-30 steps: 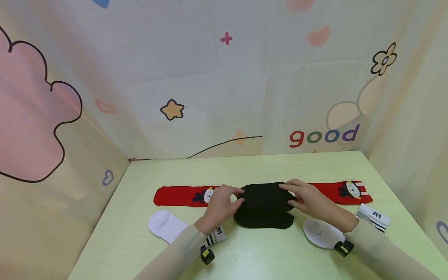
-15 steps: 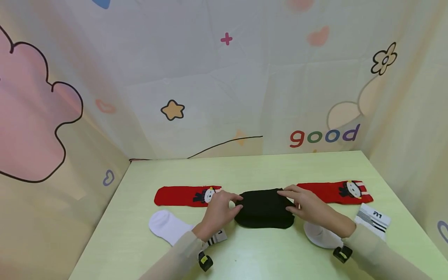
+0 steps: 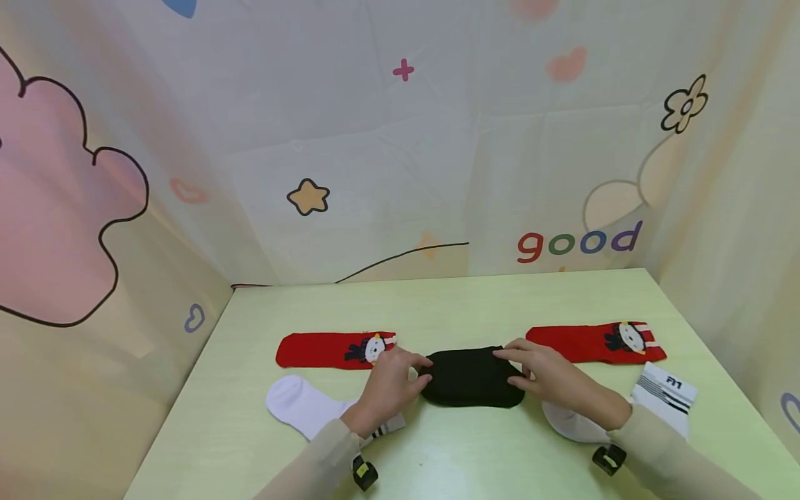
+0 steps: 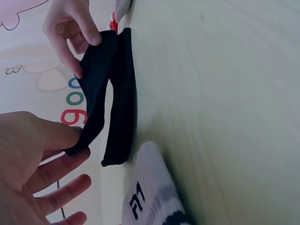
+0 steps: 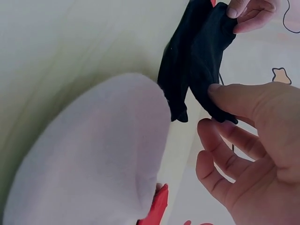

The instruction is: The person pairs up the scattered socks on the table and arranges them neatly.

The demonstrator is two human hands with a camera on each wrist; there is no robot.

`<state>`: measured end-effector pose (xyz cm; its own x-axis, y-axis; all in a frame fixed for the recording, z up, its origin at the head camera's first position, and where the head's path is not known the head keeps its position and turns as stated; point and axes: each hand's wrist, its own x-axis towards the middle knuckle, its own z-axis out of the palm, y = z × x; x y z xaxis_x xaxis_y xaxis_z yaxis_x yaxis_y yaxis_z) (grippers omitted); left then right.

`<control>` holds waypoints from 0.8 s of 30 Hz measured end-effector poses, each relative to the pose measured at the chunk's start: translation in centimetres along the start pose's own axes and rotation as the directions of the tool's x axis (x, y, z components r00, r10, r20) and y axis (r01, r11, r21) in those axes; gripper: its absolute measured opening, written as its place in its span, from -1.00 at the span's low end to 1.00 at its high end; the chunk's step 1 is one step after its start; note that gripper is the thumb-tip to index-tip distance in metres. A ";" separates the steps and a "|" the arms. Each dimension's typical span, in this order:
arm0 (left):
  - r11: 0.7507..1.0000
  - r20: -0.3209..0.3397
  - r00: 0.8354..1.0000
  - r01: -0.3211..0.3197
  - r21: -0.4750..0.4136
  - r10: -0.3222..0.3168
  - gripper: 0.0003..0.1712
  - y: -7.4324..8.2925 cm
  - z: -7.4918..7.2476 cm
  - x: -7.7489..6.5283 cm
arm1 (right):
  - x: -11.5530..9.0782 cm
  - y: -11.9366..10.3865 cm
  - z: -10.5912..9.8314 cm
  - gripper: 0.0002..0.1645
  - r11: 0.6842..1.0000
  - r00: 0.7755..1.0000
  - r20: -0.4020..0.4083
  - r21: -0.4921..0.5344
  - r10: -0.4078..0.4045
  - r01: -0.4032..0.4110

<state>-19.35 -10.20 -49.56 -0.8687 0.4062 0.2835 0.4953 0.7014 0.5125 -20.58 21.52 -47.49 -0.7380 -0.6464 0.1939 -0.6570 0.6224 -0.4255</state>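
A black sock (image 3: 471,375) is stretched between both hands at the middle of the table. The left hand (image 3: 389,385) pinches its left end between thumb and index finger, the other fingers spread in the left wrist view. At the right end, the right hand (image 3: 553,375) pinches the sock with thumb and fingers. A second black sock (image 4: 123,103) lies below it, with a narrow gap between the two in the left wrist view. From the head view, the held sock covers nearly all of the lower one.
A red sock (image 3: 321,350) with a cartoon figure lies behind the left hand, another red sock (image 3: 575,343) behind the right. White socks with striped cuffs, one left (image 3: 306,406) and one right (image 3: 665,392), lie partly under the forearms. A printed curtain (image 3: 387,153) hangs behind the table.
Both hands have come nearer the body with the held black sock, lowering it over the other one. The lower sock showed in front before and is now mostly covered.
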 end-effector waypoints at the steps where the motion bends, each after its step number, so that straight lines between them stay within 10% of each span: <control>1: 1.000 -0.001 1.000 -0.004 0.007 0.004 -0.78 0.0 0.0 0.0 | 0.0 0.0 0.0 -0.39 1.000 1.000 0.006 0.002 0.003 -0.003; 24: 0.997 0.023 1.000 -0.011 0.075 0.009 -0.77 -0.1 0.4 -0.6 | -0.1 0.1 1.2 -0.37 1.000 0.999 0.041 0.006 0.004 -0.004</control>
<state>-18.87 -10.23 -50.11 -0.8636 0.4262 0.2691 0.5040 0.7387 0.4476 -20.34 21.12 -48.58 -0.7337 -0.6613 0.1561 -0.6528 0.6224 -0.4317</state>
